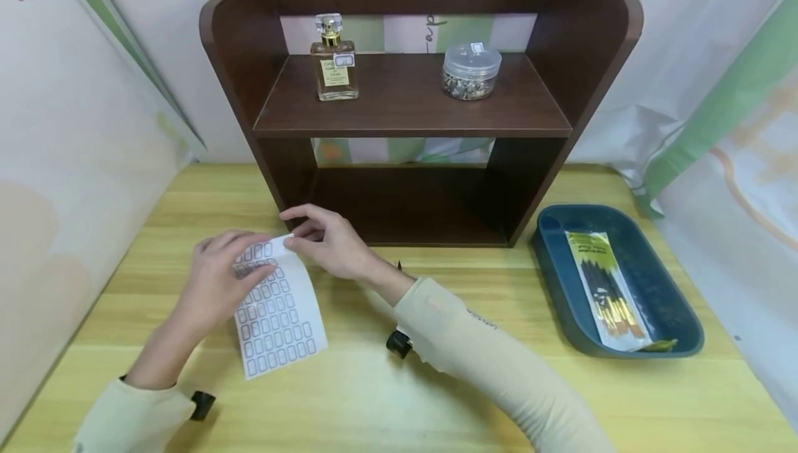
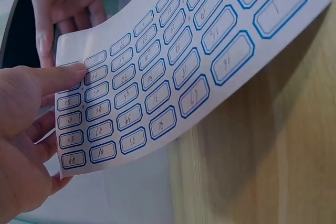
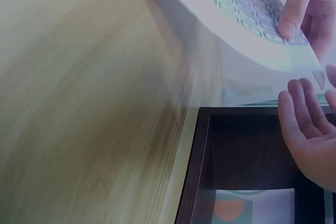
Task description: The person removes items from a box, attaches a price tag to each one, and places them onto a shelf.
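Note:
A white sheet of label stickers (image 1: 274, 307), printed with rows of blue-framed, numbered boxes, is held up off the table with a bend in it. My left hand (image 1: 219, 276) grips its upper left part, the thumb lying across the printed face and the fingers behind. In the left wrist view the thumb (image 2: 65, 78) presses near one end of the sheet. My right hand (image 1: 333, 242) is at the sheet's upper right corner, thumb right at the edge and fingers held apart from the thumb. The right wrist view shows those fingers (image 3: 302, 111) loosely extended beside the corner.
A dark brown two-tier shelf (image 1: 411, 117) stands at the back. On it are a perfume bottle (image 1: 335, 72) and a clear lidded jar (image 1: 471, 72), each bearing a small label. To the right, a dark blue bin (image 1: 555, 287) holds a pack of paintbrushes (image 1: 605, 287).

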{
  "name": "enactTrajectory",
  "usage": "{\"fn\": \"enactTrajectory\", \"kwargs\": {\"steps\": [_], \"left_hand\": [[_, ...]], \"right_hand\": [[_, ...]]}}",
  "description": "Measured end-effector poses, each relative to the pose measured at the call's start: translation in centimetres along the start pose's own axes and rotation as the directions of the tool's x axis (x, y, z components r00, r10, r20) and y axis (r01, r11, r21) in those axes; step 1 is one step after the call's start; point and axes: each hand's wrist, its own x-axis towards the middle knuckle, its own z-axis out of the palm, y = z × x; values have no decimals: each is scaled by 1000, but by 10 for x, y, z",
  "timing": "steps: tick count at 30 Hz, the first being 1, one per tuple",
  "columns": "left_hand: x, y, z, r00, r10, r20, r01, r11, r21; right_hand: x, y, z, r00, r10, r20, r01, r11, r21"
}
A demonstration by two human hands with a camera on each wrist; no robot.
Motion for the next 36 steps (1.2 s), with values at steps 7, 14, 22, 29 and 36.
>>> {"fn": "enactTrajectory", "kwargs": {"steps": [7,14,22,29,36], "left_hand": [[6,-8,-1,999,-12,-33,10,998,-66],[8,-22,-14,985,-173,-9,169,971,-169],[4,-39,-29,928,-348,132,367,915,-169],[-2,-24,-16,987,-136,-91,127,988,-93],[-20,9,2,967,178,-184,-185,983,-19]], "right_hand": [[-4,1,0,999,-20,49,19,1000,16],[-18,11,-5,971,4,241,8,999,-50],[-25,13,-7,972,6,234,20,994,-111],[-23,10,-6,988,-16,154,19,1000,-22],[-18,7,-1,996,-8,92,-4,992,126]]}}
